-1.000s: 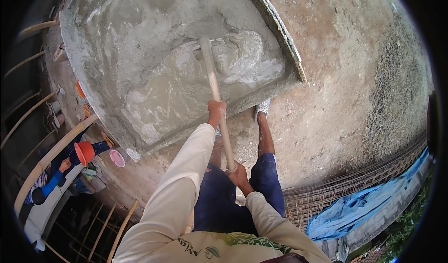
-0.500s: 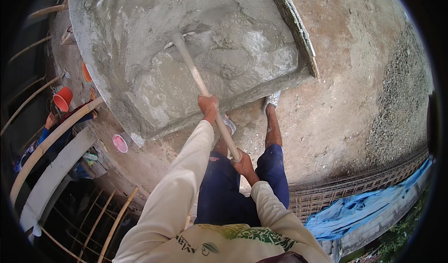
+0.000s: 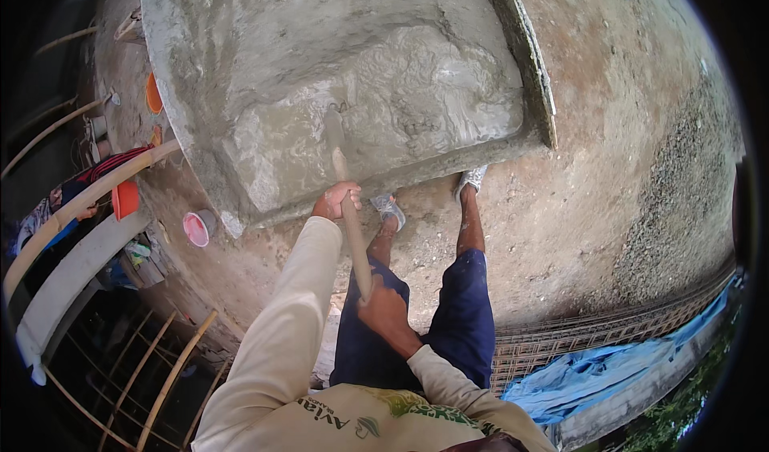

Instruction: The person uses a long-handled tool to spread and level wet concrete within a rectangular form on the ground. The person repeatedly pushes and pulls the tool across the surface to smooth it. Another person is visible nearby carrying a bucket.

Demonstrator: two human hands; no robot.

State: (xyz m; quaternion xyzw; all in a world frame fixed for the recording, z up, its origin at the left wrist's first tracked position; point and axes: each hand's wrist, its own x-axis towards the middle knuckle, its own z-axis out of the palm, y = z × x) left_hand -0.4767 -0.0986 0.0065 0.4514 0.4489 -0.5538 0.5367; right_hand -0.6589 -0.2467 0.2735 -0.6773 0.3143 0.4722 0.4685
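Observation:
Both my hands grip the pale wooden handle of a hoe (image 3: 353,232). My left hand (image 3: 339,199) is wrapped round the middle of the handle, near the close wall of the mixing trough. My right hand (image 3: 384,308) closes round its lower end, by my thigh. The far end of the handle reaches into wet grey mortar (image 3: 416,75), and the blade there is sunk almost out of sight. Around the mortar stands a low, cement-crusted trough (image 3: 533,59).
A pink-lined bucket (image 3: 198,228) stands left of the trough. Beyond it a person (image 3: 68,203) is beside a red bucket (image 3: 125,199), behind a bamboo pole (image 3: 88,199). Gravel (image 3: 681,187) lies at right; steel mesh (image 3: 561,340) and a blue tarp (image 3: 593,380) lie at lower right.
The hoe has come toward me, its handle now steeper and its head sunk in the mortar. Both hands moved nearer and slightly left. At left, the person's red bucket has moved lower.

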